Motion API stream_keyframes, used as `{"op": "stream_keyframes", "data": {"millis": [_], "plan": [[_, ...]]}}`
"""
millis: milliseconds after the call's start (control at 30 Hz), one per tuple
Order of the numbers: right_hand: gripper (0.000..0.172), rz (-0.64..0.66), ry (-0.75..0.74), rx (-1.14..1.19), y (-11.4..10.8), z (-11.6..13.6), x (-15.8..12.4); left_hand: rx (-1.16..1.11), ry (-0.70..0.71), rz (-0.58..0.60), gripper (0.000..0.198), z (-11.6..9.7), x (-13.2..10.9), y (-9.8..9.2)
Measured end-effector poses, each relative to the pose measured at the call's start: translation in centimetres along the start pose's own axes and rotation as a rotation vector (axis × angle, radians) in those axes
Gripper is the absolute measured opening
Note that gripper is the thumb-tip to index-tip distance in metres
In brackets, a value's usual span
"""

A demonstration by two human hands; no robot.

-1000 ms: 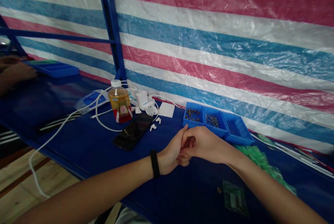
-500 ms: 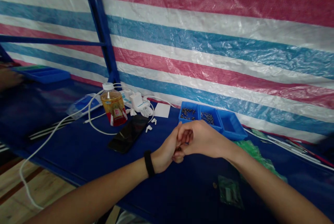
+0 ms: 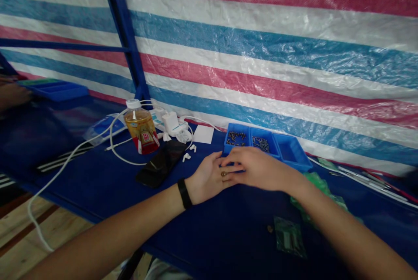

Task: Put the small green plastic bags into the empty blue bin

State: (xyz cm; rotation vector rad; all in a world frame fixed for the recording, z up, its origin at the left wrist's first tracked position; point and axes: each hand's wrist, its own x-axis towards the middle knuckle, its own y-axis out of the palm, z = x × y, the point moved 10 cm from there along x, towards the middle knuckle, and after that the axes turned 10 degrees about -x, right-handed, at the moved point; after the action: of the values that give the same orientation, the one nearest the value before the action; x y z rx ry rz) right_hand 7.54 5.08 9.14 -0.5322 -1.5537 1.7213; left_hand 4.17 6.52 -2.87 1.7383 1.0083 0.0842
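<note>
My left hand (image 3: 207, 180) lies open, palm up, with a small brass part (image 3: 224, 174) at the fingers. My right hand (image 3: 257, 169) sits just over it, loosely curled; can't tell if it's gripping the part. Blue parts tray (image 3: 289, 153) just behind, on the blue table (image 3: 98, 197).

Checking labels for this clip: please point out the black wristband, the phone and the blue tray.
Black wristband (image 3: 184, 193): head view, middle of the band.
Phone (image 3: 160, 164): head view, dark glass face.
Blue tray (image 3: 289, 153): head view, rightmost compartment.
</note>
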Motion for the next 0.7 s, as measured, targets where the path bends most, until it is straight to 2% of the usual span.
{"op": "stream_keyframes", "data": {"millis": [67,133,233,367,467,567,633,700], "plan": [[0.017,0.037,-0.042,-0.157,1.6,2.0,0.2,-0.046,0.022,0.046,0.041,-0.3,-0.1,0.7],[0.019,0.043,-0.015,-0.264,2.4,2.5,0.5,-0.067,0.027,0.073,0.043,-0.3,-0.2,1.2],[0.022,0.053,-0.039,-0.242,2.7,2.5,0.8,-0.089,0.012,0.093,0.045,-0.2,-0.3,1.6],[0.016,-0.05,-0.039,-0.073,0.8,0.7,0.8,-0.117,0.024,0.121,0.037,-0.4,-0.4,1.8],[0.018,-0.253,0.054,0.062,-1.8,-2.7,0.8,-0.092,0.063,0.078,0.03,-0.8,-0.5,1.0],[0.028,-0.43,0.149,0.003,-4.8,-5.9,0.2,-0.038,0.097,0.015,0.034,-1.3,-0.5,0.1],[0.03,-0.386,0.183,-0.034,-5.8,-6.9,-0.3,-0.011,0.116,-0.021,0.033,-1.5,-0.5,-0.4],[0.028,-0.254,0.198,-0.028,-5.8,-6.7,-1.6,0.018,0.136,-0.052,0.031,-1.9,-0.5,-0.7]]}}
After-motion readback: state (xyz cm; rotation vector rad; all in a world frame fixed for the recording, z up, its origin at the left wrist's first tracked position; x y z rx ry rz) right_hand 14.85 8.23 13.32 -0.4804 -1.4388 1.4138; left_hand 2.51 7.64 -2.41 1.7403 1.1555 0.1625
